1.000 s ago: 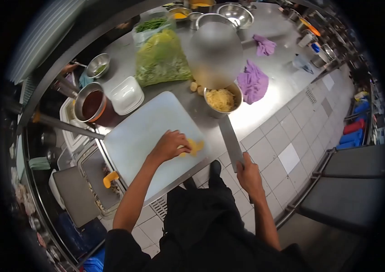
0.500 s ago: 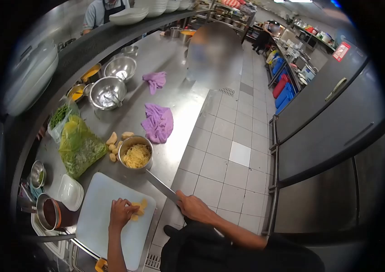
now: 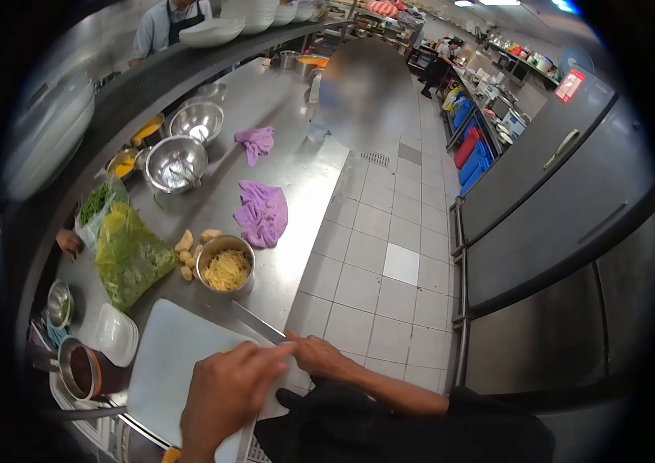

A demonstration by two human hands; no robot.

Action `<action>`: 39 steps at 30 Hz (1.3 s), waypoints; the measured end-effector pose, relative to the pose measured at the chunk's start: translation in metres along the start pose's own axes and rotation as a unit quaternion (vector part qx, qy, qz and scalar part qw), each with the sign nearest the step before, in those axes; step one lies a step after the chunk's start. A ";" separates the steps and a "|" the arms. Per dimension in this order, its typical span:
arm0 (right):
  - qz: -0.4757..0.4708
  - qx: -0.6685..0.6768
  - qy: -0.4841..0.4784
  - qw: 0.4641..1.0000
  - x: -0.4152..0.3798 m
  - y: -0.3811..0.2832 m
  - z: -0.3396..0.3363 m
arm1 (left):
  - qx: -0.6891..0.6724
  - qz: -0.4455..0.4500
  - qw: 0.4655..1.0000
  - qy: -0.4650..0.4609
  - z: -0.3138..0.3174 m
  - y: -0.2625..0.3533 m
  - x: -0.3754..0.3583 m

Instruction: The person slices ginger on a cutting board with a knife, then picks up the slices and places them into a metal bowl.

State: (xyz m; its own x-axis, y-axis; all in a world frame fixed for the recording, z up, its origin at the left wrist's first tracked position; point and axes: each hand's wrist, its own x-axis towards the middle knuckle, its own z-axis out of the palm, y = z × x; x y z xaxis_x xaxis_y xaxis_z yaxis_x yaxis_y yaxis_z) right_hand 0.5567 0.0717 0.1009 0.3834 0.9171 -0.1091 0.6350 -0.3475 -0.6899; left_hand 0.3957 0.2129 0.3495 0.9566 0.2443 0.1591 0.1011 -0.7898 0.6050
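My right hand (image 3: 316,356) is wrapped round the handle of a long knife (image 3: 258,321), whose blade points up and left beside the cutting board's upper right corner. Raised over the pale cutting board (image 3: 159,370) is my left hand (image 3: 231,390), its fingers stretched towards my right hand near the knife handle. What is between those fingers, if anything, cannot be made out. A bit of yellow food shows behind my left hand; the rest is hidden. Just beyond the board stands a metal pot (image 3: 246,287) of yellow shreds (image 3: 227,269), with peeled pieces (image 3: 186,261) beside it.
Purple cloths (image 3: 262,214), steel bowls (image 3: 176,163) and a green-filled yellow bag (image 3: 130,262) lie on the steel counter (image 3: 296,174). White dishes (image 3: 116,336) and a pot of dark sauce (image 3: 80,369) are at left. Another person's hand (image 3: 69,242) reaches in at the far left.
My left hand has risen from the food on the board and moved right, towards the knife handle. The knife has shifted slightly left and down. Another person's hand shows more at the left.
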 end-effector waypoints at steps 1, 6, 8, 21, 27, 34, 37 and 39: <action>0.003 -0.003 -0.011 1.000 -0.005 -0.009 -0.005 | -0.004 0.047 0.999 -0.020 -0.030 0.038 0.007; 0.155 0.074 -0.146 0.974 0.000 -0.086 -0.060 | -0.012 0.163 0.986 -0.024 -0.078 0.143 0.030; -0.042 -0.006 0.052 0.998 -0.019 -0.057 -0.037 | 0.000 0.204 0.964 -0.172 -0.097 0.161 0.066; 0.060 0.035 -0.083 0.994 -0.018 -0.055 -0.009 | 0.038 0.002 0.963 0.266 -0.059 -0.008 -0.024; -0.017 -0.019 -0.159 0.987 -0.031 -0.070 0.005 | -0.213 -0.444 0.849 0.193 0.127 -0.185 -0.177; -0.078 -0.077 -0.165 0.980 -0.014 -0.070 0.043 | -0.201 -0.543 0.767 0.277 0.232 -0.202 -0.167; -0.064 -0.112 -0.175 0.976 -0.012 -0.073 0.047 | -0.149 -0.577 0.755 0.274 0.225 -0.196 -0.147; -0.058 -0.122 -0.198 0.971 -0.012 -0.074 0.045 | -0.141 -0.584 0.755 0.262 0.224 -0.194 -0.140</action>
State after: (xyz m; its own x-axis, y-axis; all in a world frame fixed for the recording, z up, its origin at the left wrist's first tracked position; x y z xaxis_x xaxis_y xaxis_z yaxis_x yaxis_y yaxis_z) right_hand 0.4745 0.0951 0.1210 0.0423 0.9390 -0.3412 0.8170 -0.2291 -0.5292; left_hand 0.3037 0.2060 0.0352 0.0121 0.9291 -0.3697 0.6585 0.2708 0.7022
